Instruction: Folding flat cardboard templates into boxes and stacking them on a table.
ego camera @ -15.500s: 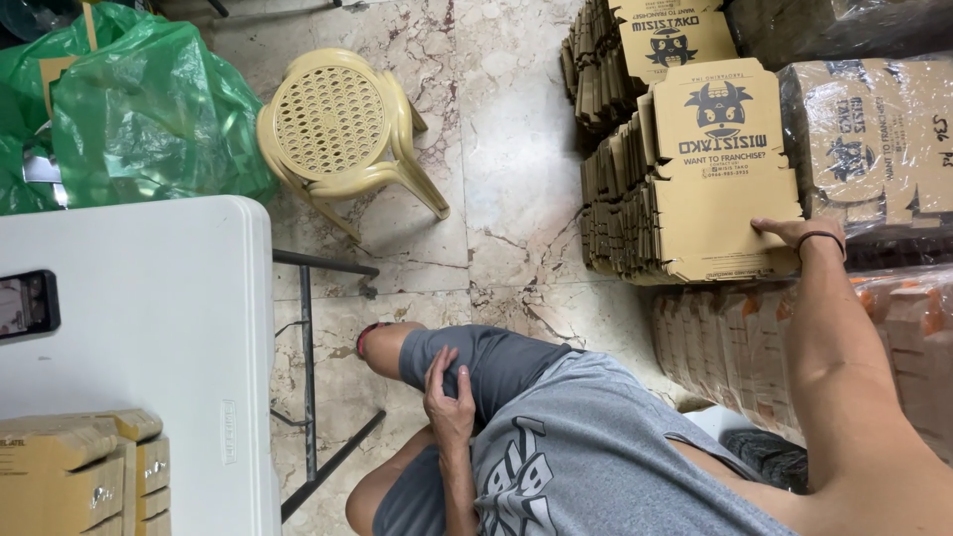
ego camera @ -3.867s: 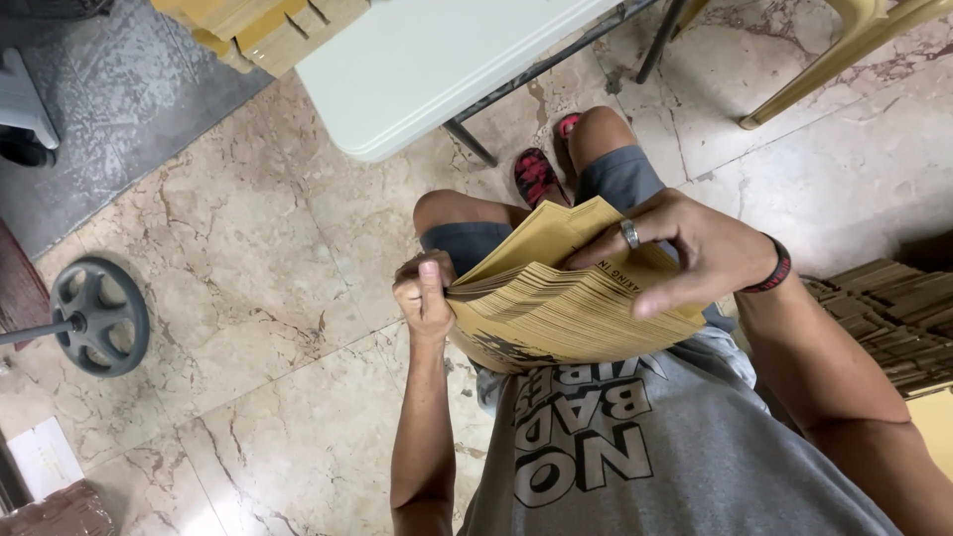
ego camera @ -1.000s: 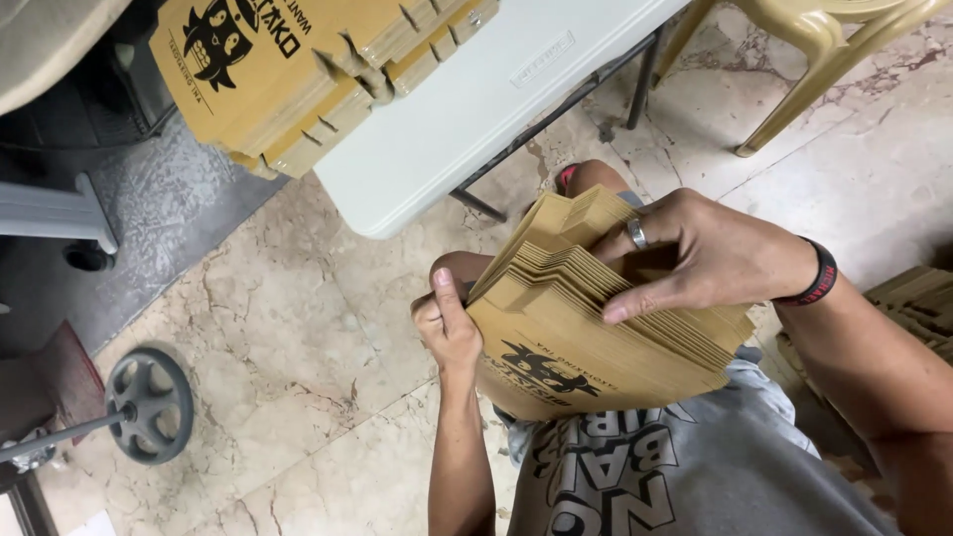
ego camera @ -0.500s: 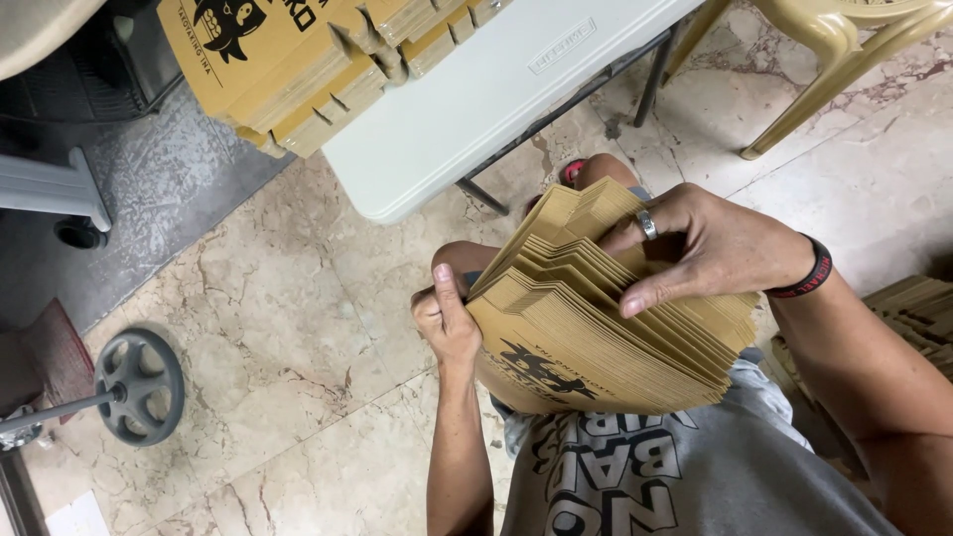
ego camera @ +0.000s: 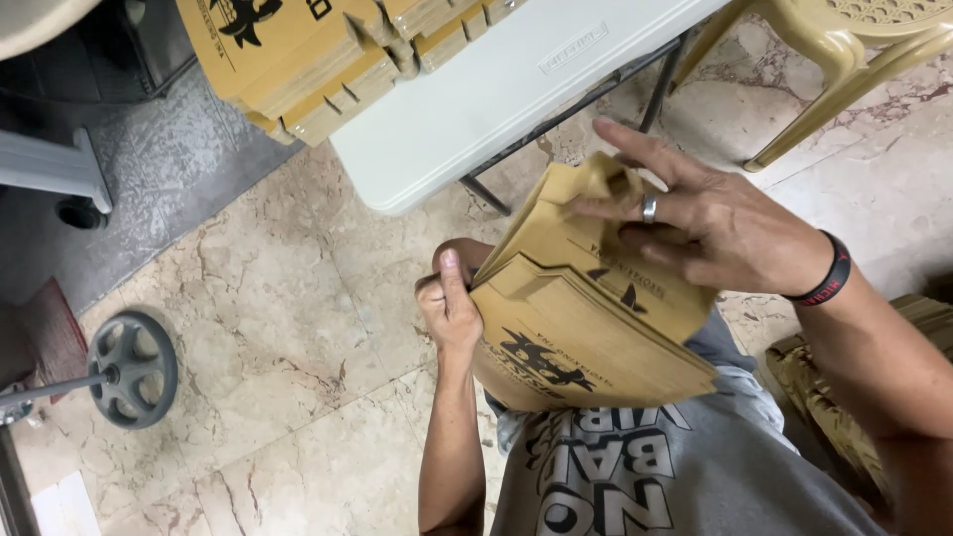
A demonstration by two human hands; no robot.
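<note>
**Two hands on a stack of flat cardboard boxes**

Fingers [ego camera: 635, 210] of the right hand [ego camera: 710, 233] are spread loosely over the top end of a stack of flattened cardboard boxes [ego camera: 586, 328], the index finger stretched out toward 11 o'clock and the middle fingers curled onto the upper flaps, one of them wearing a silver ring [ego camera: 649, 206]; a black wristband [ego camera: 827, 278] sits at the wrist. At 9 o'clock of the stack, the left hand [ego camera: 449, 308] clasps its edge, thumb laid flat along the front face and the other fingers wrapped behind, hidden from sight. The stack stands tilted in front of the person's chest, above a grey printed T-shirt [ego camera: 675, 476], its front face tan with a dark printed emblem, the layers fanning slightly at the top.

At 12 o'clock from the hands, a white folding table [ego camera: 516, 89] carries another pile of folded cardboard boxes [ego camera: 298, 60], which overhangs the table's corner. A beige plastic chair [ego camera: 844, 50] stands at 2 o'clock. More flattened cardboard [ego camera: 824, 397] lies at 4 o'clock beside the right forearm. A grey wheel on a rod [ego camera: 134, 367] rests on the marble floor [ego camera: 298, 298] at 9 o'clock
</note>
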